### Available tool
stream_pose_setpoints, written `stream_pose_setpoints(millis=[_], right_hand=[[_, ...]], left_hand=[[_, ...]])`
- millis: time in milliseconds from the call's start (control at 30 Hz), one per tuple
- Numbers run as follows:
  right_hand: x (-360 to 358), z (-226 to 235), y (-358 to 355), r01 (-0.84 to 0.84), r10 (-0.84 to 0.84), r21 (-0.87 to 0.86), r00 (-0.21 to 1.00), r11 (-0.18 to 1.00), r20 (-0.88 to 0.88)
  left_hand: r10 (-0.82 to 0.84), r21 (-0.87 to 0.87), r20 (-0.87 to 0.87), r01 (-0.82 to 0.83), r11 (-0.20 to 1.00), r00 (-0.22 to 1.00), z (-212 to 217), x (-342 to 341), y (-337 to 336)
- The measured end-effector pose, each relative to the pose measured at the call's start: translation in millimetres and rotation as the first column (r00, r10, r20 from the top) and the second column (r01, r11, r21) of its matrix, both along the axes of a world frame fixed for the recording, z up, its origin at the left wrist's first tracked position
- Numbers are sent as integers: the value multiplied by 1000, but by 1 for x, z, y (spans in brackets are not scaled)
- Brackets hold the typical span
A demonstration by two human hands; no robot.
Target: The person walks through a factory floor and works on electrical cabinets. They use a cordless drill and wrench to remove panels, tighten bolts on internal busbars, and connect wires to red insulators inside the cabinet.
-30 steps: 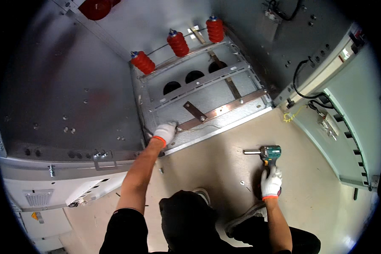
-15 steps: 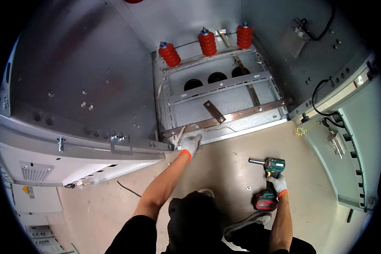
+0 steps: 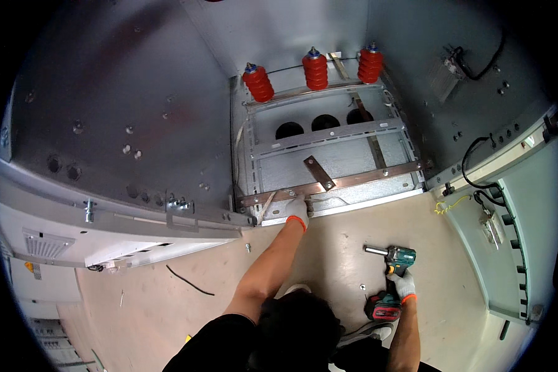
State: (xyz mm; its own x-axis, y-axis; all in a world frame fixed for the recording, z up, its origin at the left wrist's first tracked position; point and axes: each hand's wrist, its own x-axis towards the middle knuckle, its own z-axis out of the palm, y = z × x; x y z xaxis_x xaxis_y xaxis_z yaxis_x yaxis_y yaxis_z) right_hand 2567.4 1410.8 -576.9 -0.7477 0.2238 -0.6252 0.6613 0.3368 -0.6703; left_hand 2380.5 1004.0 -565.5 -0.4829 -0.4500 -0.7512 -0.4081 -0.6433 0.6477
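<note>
My left hand (image 3: 297, 211), in a white glove with an orange cuff, is at the lower edge of the front copper busbar (image 3: 353, 180). Its fingers are curled in against the bar, and what they hold, if anything, is hidden. A short copper strip (image 3: 318, 172) slants up from that bar, just right of the hand. Low on the right, my gloved right hand (image 3: 404, 286) grips the handle of a green and black cordless impact wrench (image 3: 400, 256). Its long socket points left, and a red and black battery is at its base.
Three red ribbed insulators (image 3: 316, 71) stand at the back of the metal cabinet. Round dark holes (image 3: 325, 123) lie behind a slotted crossbar (image 3: 335, 134). A black cable piece (image 3: 189, 282) and a bolt (image 3: 248, 248) lie on the floor. Wiring hangs by the right-hand door (image 3: 521, 217).
My left hand has moved right along the front busbar, from near its left end toward the short strip. The right hand keeps the impact wrench, almost unmoved. The view has shifted slightly.
</note>
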Motion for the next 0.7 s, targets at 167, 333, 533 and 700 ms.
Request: stream_pose_setpoints(millis=[167,333,533,700], right_hand=[[-9,27,-12,-67,66,32,998,997,14],[-12,26,-9,-124,88,224,982,967,167],[-5,25,-6,-30,4,178,990,983,143],[-3,26,-8,-26,8,229,997,973,82]], left_hand=[[-192,-445,150,240,863,970,-58,6,-27],[-49,69,-115,58,996,992,-62,5,-28],[-113,145,-76,123,982,991,-15,8,-12],[56,546,-165,44,837,985,-5,14,-20]])
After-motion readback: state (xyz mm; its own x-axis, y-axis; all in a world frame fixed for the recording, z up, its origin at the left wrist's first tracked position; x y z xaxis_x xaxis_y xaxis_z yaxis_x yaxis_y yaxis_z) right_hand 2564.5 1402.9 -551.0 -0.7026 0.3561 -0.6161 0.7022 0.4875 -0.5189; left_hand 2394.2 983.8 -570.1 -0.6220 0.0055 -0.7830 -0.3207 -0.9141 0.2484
